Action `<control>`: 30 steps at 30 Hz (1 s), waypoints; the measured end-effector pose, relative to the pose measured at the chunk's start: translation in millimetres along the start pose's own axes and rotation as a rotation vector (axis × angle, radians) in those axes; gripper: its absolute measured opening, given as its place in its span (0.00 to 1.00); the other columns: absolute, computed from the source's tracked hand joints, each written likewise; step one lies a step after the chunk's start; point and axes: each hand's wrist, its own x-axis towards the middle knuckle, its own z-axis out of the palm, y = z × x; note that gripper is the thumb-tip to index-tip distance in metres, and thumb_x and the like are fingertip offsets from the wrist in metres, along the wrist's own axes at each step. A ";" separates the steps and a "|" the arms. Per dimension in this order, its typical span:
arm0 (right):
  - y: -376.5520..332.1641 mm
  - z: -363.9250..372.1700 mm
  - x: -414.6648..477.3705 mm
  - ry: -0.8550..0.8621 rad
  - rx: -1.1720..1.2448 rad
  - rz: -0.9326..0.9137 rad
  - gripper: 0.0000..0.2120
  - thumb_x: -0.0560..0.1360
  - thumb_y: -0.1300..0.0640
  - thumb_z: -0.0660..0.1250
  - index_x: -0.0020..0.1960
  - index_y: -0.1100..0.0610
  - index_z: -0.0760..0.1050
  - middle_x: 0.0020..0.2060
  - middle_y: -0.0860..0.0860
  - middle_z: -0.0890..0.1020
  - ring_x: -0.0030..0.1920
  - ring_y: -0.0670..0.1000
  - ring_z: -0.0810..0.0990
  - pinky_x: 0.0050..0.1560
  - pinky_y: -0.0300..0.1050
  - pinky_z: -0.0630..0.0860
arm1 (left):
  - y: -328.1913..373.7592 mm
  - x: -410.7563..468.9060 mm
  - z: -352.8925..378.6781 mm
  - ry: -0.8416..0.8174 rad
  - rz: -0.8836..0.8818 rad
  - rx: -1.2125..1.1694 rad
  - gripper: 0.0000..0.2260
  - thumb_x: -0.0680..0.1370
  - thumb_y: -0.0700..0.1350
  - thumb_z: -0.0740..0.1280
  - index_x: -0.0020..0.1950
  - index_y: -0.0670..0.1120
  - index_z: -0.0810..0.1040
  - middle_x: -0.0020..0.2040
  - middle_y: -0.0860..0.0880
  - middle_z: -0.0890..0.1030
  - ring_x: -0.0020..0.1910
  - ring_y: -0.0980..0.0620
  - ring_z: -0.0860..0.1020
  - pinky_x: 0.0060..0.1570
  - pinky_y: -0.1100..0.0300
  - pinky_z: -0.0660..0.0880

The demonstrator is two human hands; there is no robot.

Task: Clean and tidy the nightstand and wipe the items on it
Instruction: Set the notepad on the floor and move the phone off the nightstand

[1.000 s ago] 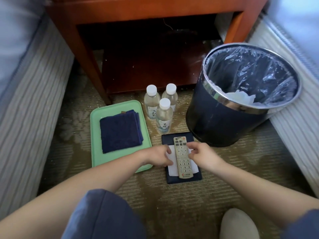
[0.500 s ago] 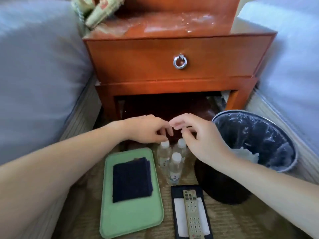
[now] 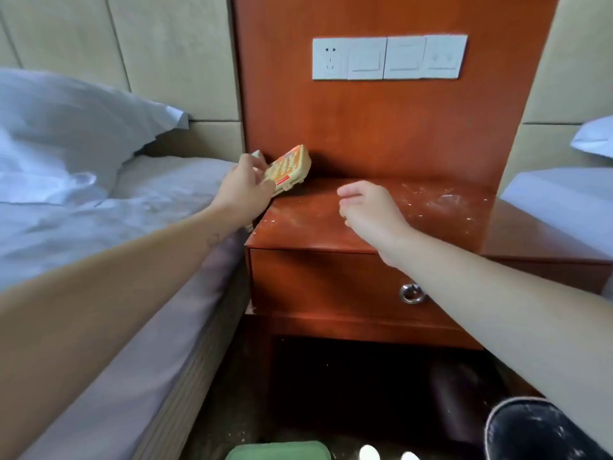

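The red-brown wooden nightstand (image 3: pixel 381 234) fills the middle, its top scattered with white crumbs and dust at the right. A beige telephone (image 3: pixel 289 167) with an orange keypad is tilted up at the top's back left corner. My left hand (image 3: pixel 243 189) grips its near end. My right hand (image 3: pixel 368 207) hovers over the middle of the top with fingers loosely curled and nothing in it. The drawer below has a metal ring pull (image 3: pixel 411 293).
Beds with grey sheets flank the nightstand, a pillow (image 3: pixel 66 134) on the left one. A white switch and socket panel (image 3: pixel 388 58) is on the wooden backboard. At the bottom edge show the green tray (image 3: pixel 278 451), white bottle caps (image 3: pixel 370 453) and the bin's rim (image 3: pixel 530 423).
My view has swung up from the floor items to the nightstand top. Both hands left the bottles; my left hand now holds the telephone and my right hand is over the top.
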 end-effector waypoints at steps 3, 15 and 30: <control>2.7 20.2 44.3 0.054 0.102 0.071 0.18 0.76 0.57 0.62 0.66 0.49 0.72 0.59 0.51 0.77 0.57 0.53 0.78 0.60 0.51 0.76 | -15.4 29.6 -1.9 -0.023 -0.072 0.070 0.18 0.79 0.47 0.62 0.68 0.45 0.66 0.64 0.43 0.72 0.54 0.44 0.75 0.45 0.56 0.72; 21.4 86.5 161.6 0.143 0.379 0.183 0.27 0.74 0.43 0.67 0.70 0.48 0.66 0.63 0.50 0.75 0.60 0.53 0.77 0.62 0.53 0.74 | -77.0 139.3 5.4 -0.129 -0.139 0.321 0.25 0.77 0.50 0.67 0.68 0.43 0.62 0.58 0.40 0.73 0.57 0.40 0.74 0.53 0.52 0.72; 10.3 103.2 191.0 -0.124 0.811 0.368 0.18 0.79 0.60 0.64 0.66 0.63 0.67 0.56 0.62 0.79 0.52 0.61 0.82 0.47 0.57 0.82 | -79.8 174.2 13.7 0.053 -0.203 -0.005 0.17 0.78 0.53 0.63 0.33 0.45 0.71 0.31 0.49 0.75 0.32 0.48 0.74 0.33 0.61 0.70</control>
